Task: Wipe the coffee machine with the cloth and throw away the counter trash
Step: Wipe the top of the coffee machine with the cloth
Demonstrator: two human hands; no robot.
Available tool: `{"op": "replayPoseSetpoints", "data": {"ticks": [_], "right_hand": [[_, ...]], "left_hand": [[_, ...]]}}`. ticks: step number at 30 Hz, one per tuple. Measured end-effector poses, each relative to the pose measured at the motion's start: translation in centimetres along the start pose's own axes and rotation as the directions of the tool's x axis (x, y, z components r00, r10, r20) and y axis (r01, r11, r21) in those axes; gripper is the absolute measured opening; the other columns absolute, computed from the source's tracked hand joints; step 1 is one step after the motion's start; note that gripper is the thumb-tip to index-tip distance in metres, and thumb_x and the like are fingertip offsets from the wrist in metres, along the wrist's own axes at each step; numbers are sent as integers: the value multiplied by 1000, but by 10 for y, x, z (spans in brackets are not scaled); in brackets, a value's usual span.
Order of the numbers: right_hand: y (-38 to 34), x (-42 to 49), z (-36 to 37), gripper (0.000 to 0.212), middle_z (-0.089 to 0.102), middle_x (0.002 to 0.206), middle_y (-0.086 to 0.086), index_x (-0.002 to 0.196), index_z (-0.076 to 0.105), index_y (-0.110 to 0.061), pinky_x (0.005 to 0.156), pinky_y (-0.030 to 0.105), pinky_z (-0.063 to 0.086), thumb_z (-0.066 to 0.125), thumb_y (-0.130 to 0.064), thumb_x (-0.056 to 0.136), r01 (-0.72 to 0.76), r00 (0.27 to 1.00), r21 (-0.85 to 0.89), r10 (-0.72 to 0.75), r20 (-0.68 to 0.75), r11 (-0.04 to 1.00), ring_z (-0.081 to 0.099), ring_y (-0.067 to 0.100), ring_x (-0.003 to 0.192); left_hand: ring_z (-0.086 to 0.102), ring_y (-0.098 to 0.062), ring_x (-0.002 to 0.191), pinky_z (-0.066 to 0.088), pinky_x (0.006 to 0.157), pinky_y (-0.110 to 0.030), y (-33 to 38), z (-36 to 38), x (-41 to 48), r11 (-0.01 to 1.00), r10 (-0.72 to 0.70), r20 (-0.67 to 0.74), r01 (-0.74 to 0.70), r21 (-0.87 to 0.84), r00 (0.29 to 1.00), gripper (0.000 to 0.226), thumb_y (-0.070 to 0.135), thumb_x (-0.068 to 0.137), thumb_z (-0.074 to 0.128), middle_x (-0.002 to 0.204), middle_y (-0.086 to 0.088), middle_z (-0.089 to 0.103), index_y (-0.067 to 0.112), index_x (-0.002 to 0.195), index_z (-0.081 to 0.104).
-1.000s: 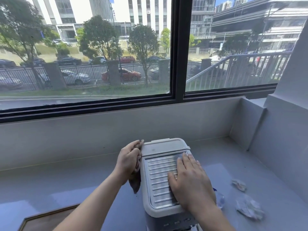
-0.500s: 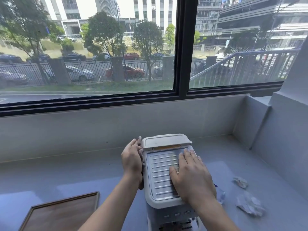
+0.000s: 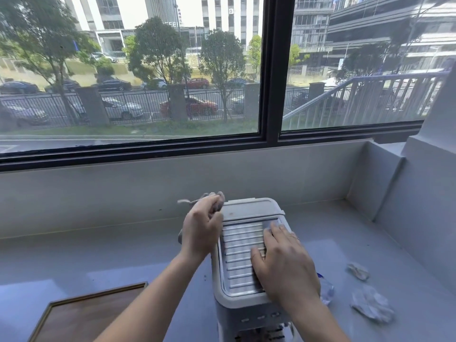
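Observation:
A white coffee machine (image 3: 249,211) with a ribbed metal top stands on the grey counter (image 3: 123,257). My right hand (image 3: 283,262) lies flat on the ribbed top with fingers spread. My left hand (image 3: 202,225) is at the machine's rear left corner, fingers curled round a grey cloth (image 3: 218,201) that bunches above my knuckles and trails blurred to the left. Two crumpled white paper pieces lie on the counter to the right, a larger trash wad (image 3: 372,304) and a smaller scrap (image 3: 358,270). A clear plastic wrapper (image 3: 327,291) shows beside my right wrist.
A wooden framed board (image 3: 84,314) lies at the front left of the counter. A low grey wall runs behind the machine under a wide window. A stepped grey pillar (image 3: 419,193) closes off the right side.
My left hand has lifted from the machine's left side up to its rear left corner, bringing the cloth above the lid. The right hand has stayed flat on the top.

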State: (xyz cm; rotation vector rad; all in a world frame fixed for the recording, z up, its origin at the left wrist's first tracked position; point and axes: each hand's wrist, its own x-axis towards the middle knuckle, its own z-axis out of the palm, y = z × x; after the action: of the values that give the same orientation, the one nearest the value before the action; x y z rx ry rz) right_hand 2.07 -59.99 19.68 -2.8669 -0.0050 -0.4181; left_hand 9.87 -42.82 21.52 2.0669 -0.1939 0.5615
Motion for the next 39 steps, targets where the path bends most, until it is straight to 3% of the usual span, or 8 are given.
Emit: {"op": "replayPoseSetpoints", "data": {"ticks": [6, 17, 24, 30, 32, 35, 37, 39], "right_hand": [[2, 3, 2, 62, 42, 152, 5, 140, 48, -17, 120, 34, 19, 35, -51, 90, 19, 1000, -10, -19, 22, 1000, 34, 18, 142], [2, 1, 4, 60, 50, 146, 6, 132, 56, -15, 117, 35, 25, 41, -50, 86, 24, 998, 26, -22, -57, 999, 42, 20, 137], [2, 0, 6, 49, 58, 137, 4, 121, 60, -17, 114, 36, 31, 30, -39, 89, 53, 996, 37, -51, -69, 998, 48, 21, 131], [8, 9, -9, 39, 50, 145, -9, 137, 52, -28, 111, 29, 27, 42, -41, 101, 48, 999, 450, -36, -36, 892, 38, 8, 135], [10, 11, -18, 53, 43, 149, -15, 143, 44, -32, 112, 23, 27, 39, -56, 96, 9, 995, 664, -70, 66, 748, 33, 1, 138], [6, 9, -28, 61, 44, 146, -19, 139, 42, -41, 111, 18, 28, 57, -62, 83, 38, 976, 868, -206, 75, 496, 35, -4, 137], [12, 9, -33, 71, 41, 143, -26, 135, 40, -50, 109, 16, 28, 68, -67, 72, 116, 966, 810, -256, 43, 574, 33, -9, 135], [19, 8, -33, 82, 36, 145, -30, 141, 35, -52, 107, 15, 29, 65, -75, 68, 247, 947, 527, -319, 49, 813, 31, -8, 134]], "left_hand": [[51, -24, 121, 38, 101, -37, 30, 41, 11, 814, 182, 607, -465, 348, 773, 43, 19, 75, 39, 126, -5, 63, 7, 107, 65], [52, -27, 115, 45, 94, -39, 22, 4, -41, 990, -37, 44, 30, 140, 998, 32, -6, 80, 44, 88, -1, 53, 23, 71, 33], [38, 5, 135, 26, 102, -1, 26, -12, -121, 986, 5, 51, -13, 163, 999, 49, 12, 78, 51, 137, 18, 53, 22, 124, 65], [62, -13, 100, 50, 90, -27, 51, 4, -80, 997, -79, 146, 75, 33, 986, 32, 11, 80, 53, 102, 5, 68, 16, 108, 67], [66, -23, 91, 54, 88, -38, 68, 13, -65, 811, -319, 247, 398, -429, 915, 32, 23, 84, 54, 97, -6, 68, 16, 113, 65], [72, -25, 88, 58, 74, -36, 91, 21, -60, 175, -259, 588, 636, -752, 766, 33, 35, 91, 48, 90, -11, 73, 12, 101, 69], [69, -21, 105, 58, 81, -30, 96, 17, -65, 137, -279, 537, 587, -798, 796, 40, 37, 86, 53, 106, -9, 73, 10, 114, 63], [61, -16, 118, 52, 89, -23, 87, 5, -74, 384, -294, 310, 408, -828, 904, 47, 36, 82, 53, 121, -5, 68, 13, 122, 61]]}}
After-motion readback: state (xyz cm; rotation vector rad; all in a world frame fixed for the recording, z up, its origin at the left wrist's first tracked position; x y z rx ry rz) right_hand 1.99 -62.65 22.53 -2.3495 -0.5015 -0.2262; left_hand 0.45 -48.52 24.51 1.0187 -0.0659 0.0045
